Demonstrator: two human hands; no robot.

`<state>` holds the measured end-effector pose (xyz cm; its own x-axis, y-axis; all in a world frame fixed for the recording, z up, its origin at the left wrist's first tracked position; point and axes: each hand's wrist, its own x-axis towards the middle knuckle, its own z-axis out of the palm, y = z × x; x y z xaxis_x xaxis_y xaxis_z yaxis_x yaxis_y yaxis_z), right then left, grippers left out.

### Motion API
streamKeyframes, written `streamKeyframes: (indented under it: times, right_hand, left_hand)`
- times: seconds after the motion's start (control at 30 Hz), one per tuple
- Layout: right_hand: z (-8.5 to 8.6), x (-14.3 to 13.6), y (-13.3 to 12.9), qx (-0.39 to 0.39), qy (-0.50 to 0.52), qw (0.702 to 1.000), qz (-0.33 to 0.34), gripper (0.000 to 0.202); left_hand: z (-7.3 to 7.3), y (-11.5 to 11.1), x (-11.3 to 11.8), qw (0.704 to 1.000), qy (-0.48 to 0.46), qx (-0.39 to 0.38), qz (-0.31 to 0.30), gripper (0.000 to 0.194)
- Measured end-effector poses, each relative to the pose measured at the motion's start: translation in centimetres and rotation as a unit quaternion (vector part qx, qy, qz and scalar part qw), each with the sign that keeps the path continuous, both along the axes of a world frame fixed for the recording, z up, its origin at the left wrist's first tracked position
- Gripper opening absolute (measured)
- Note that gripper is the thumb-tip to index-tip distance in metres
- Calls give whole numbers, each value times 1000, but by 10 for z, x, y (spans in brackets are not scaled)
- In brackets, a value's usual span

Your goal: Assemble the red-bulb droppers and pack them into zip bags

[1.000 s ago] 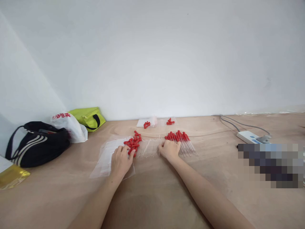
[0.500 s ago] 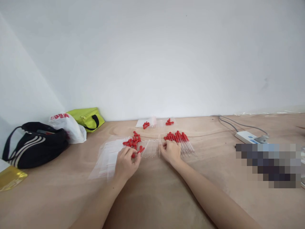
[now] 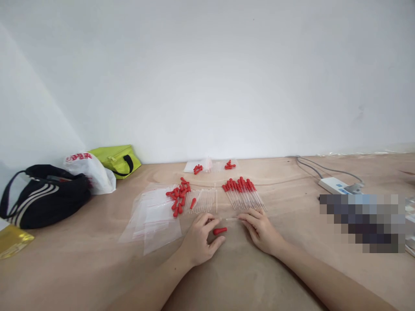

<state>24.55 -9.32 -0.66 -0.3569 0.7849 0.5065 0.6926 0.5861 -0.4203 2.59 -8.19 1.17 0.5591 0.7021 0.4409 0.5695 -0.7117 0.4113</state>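
My left hand (image 3: 202, 237) is over the table with thumb and fingers apart, beside a single red rubber bulb (image 3: 220, 231). Pinched in the fingers of my right hand (image 3: 261, 229) is a thin clear tube (image 3: 231, 219), which points left toward my left hand. Beyond my hands lies a row of clear tubes (image 3: 204, 201). A heap of red bulbs (image 3: 181, 194) sits left of that row, near flat clear bags (image 3: 155, 216). To the right, several tubes with red bulbs on their ends (image 3: 241, 190) lie side by side.
Small bags with red bulbs (image 3: 198, 169) lie near the wall. At the left are a black bag (image 3: 48, 198), a white plastic bag (image 3: 94, 172), a green pouch (image 3: 118, 160) and a yellow packet (image 3: 14, 242). A power strip (image 3: 333, 185) with cables is at the right.
Both hands have drawn back toward the table's front. My left hand has moved right from the bulb heap, and a red bulb now lies beside it. My right hand has brought a tube away from the row.
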Motion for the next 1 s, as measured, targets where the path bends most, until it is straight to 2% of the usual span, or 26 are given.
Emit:
streamKeyframes:
  times: [0.1,0.43,0.7,1.0]
  right_hand:
    - [4,-1,-2,-13,0,1000,9,24]
    - [8,-6,-4,-6,29,999,15,17]
    - [6,-9,-4,22,42,998,27,15]
    - [9,-8,-2,-5,17,998,53,18]
  left_hand:
    - [1,0,5,1000,-4,-7,-11,15]
    - [-7,4,3,998,-45,-1,40,19]
    - [-4,3,5,998,-43,-9,34,19]
    - [0,1,5,995,-70,-52,-48,22]
